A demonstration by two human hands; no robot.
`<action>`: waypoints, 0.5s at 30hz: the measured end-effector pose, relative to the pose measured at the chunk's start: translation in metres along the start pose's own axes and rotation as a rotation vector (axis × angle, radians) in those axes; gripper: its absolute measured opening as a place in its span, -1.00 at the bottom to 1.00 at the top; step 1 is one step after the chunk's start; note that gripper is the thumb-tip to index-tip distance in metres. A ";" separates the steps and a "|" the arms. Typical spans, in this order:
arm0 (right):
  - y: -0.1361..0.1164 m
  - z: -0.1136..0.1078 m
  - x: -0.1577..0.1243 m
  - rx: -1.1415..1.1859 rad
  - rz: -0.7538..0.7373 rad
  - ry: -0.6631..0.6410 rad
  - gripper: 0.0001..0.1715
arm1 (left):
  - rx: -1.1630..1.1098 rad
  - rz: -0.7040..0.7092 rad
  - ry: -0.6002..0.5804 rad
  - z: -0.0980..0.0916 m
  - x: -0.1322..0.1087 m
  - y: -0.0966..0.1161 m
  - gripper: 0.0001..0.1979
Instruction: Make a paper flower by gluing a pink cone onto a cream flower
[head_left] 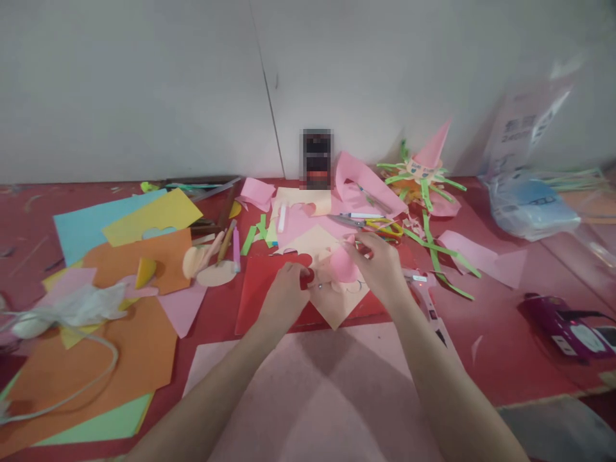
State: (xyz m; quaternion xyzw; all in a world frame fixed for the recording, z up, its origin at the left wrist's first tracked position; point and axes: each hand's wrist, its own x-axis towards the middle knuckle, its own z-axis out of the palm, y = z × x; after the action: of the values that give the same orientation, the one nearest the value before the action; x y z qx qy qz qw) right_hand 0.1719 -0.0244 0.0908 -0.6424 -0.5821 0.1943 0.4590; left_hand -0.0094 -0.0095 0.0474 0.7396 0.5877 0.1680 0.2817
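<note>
My left hand (287,290) is over the red sheet (255,282), its fingers pinched together at a small red piece (307,277). My right hand (380,263) pinches the top of a pink rounded paper piece (342,264). That piece hangs over a cream square sheet (335,311), which lies on the red sheet with its corner toward me. Small cream cutouts lie around the pink piece, partly hidden by it. Yellow-handled scissors (385,224) rest just behind my right hand.
Coloured paper (139,346) is spread at the left. A glue gun (428,295) lies right of the red sheet. Farther right are a purple device (568,327) and a plastic-wrapped pack (532,205). A paper figure with a pink cone hat (426,167) stands near the wall.
</note>
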 end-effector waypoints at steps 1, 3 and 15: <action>-0.001 0.001 0.002 0.005 0.000 0.000 -0.69 | 0.023 -0.010 -0.004 -0.002 -0.004 0.003 -0.82; -0.003 -0.001 0.004 0.049 0.048 0.046 -0.68 | 0.026 -0.063 -0.014 -0.006 -0.013 0.009 -0.77; -0.010 -0.028 0.006 0.348 0.235 0.371 -0.60 | 0.201 0.070 0.036 0.002 -0.024 0.007 -0.44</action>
State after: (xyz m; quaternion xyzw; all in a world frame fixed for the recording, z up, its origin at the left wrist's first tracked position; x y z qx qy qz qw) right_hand 0.1899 -0.0302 0.1150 -0.6416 -0.3674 0.2223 0.6356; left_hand -0.0091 -0.0340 0.0516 0.7810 0.5806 0.1311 0.1893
